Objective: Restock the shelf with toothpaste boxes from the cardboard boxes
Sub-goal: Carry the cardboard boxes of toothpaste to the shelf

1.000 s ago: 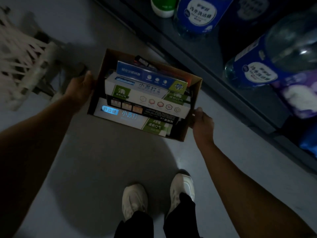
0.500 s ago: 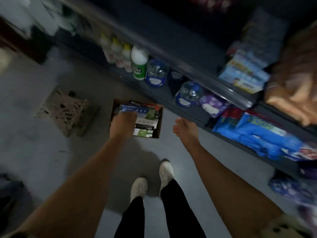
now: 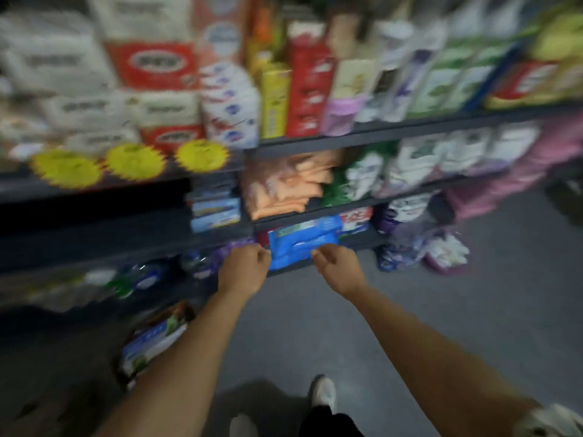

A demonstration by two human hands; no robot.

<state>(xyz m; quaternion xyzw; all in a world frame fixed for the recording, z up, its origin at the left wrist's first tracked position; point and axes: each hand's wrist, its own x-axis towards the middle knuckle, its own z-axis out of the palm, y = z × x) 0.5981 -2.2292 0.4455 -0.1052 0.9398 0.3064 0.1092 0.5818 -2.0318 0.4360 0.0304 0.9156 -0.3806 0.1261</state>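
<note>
Both hands are empty and loosely curled, out in front of the lower shelves: the left hand [image 3: 244, 266] is half-closed and the right hand [image 3: 336, 263] has its fingers bent inward, neither gripping anything. The toothpaste boxes [image 3: 151, 345] sit in the carton [image 3: 126, 376] on the floor, down at the left beside the left forearm and close to the feet. My worry is that carton: it lies low and near the shoe [image 3: 323, 392], so a step toward the shelf [image 3: 315, 143] could kick or tip it and spill the boxes. Reaching in without a clear look could also knock the blue packs [image 3: 303, 244] off their ledge. The whole view is smeared, so labels cannot be read, the carton is half hidden by the arm, and I cannot tell which shelf bay is meant for toothpaste
</note>
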